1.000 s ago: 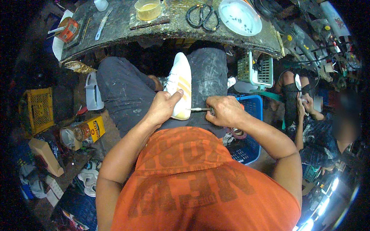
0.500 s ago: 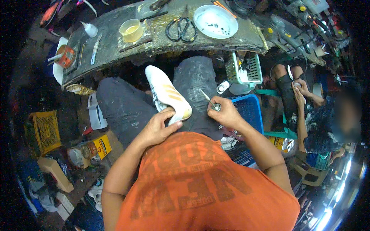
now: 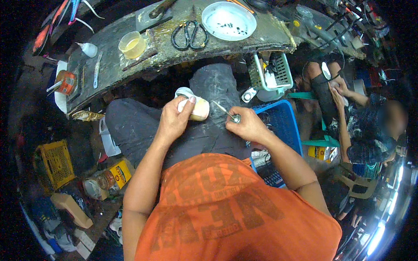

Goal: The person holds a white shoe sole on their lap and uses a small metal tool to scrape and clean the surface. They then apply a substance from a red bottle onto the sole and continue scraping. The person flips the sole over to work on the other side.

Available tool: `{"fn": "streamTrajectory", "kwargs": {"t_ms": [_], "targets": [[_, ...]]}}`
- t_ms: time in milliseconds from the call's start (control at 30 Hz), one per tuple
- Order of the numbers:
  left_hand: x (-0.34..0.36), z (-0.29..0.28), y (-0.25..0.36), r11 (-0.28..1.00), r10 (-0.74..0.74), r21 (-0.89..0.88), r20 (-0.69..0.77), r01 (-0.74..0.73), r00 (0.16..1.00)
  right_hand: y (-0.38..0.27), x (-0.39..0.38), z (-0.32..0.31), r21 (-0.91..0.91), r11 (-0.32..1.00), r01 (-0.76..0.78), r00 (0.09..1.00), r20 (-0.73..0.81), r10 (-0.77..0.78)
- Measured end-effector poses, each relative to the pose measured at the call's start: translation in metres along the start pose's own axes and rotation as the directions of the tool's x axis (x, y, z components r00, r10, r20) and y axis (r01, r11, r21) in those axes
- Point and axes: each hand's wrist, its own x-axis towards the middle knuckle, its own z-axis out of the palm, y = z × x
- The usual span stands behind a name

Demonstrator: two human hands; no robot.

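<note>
My left hand [image 3: 173,121] is closed around a white shoe [image 3: 199,108], thumb on top, above my lap. The shoe is turned end-on, so a rounded cream end shows and most of its length is hidden. Just right of it, my right hand [image 3: 248,125] is a fist around a slim, pale, pointed hand tool [image 3: 221,107]. Its tip points up and left toward the shoe, with a small gap between them. The rounded metallic end of the tool shows at my fingers; its exact kind is unclear.
Ahead stands a worn workbench [image 3: 174,58] with scissors [image 3: 190,35], a white bowl [image 3: 229,19], a yellowish cup [image 3: 132,45] and an orange tin [image 3: 66,81]. Green [image 3: 272,74] and blue [image 3: 287,126] baskets are right of my legs. Farther right, another person [image 3: 365,126] handles a white piece.
The shoe has swung from lengthwise to end-on, and my left hand has moved up with it. My right hand, still gripping the tool, has shifted slightly left, nearer the shoe.
</note>
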Motion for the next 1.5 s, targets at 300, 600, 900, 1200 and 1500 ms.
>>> {"fn": "streamTrajectory", "kwargs": {"t_ms": [300,600,900,1200,1500], "targets": [[0.004,-0.015,-0.009,0.975,-0.05,-0.209,0.121,0.075,0.991,-0.007,0.026,-0.017,-0.219,0.973,0.079,0.997,0.02,-0.076],[0.0,-0.008,-0.024,0.96,0.064,-0.277,0.085,-0.038,0.994,-0.011,0.036,-0.016,-0.357,0.922,0.15,0.984,0.144,-0.104],[0.007,-0.007,-0.021,0.978,0.004,-0.206,0.113,0.019,0.994,-0.004,0.032,-0.01,-0.338,0.91,0.242,0.97,0.111,-0.216],[0.012,-0.006,-0.021,0.971,-0.015,-0.237,0.111,0.041,0.994,0.004,0.028,-0.005,-0.324,0.914,0.245,0.969,0.049,-0.242],[0.016,0.0,-0.016,0.986,-0.021,-0.161,0.06,0.03,0.998,0.002,0.027,-0.003,-0.344,0.902,0.26,0.965,0.068,-0.252]]}}
